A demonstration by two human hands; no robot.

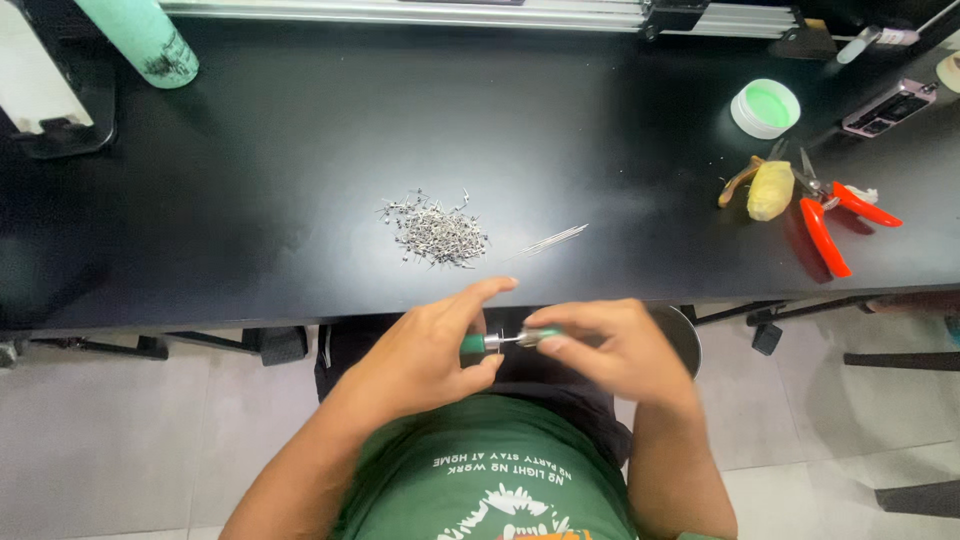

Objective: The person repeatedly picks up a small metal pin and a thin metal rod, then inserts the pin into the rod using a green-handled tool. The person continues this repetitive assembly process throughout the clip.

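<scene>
My left hand (pixel 432 352) and my right hand (pixel 610 345) meet in front of my chest, below the black table's front edge (pixel 300 300). Together they hold a small tool with a green handle and a silver metal tip (pixel 500 341). The left fingers pinch the green end at the left, the right fingers pinch the other green part at the right. A pile of small metal pins (pixel 437 231) lies on the table just beyond my hands. A few thin needles (pixel 555 239) lie to the right of the pile.
Red-handled cutters (pixel 825 220) and a yellow-handled tool (pixel 770 189) lie at the table's right. A white round container with a green inside (pixel 765 107) stands behind them. A teal bottle (pixel 145 40) is at the far left. A metal rail (pixel 450 12) runs along the back.
</scene>
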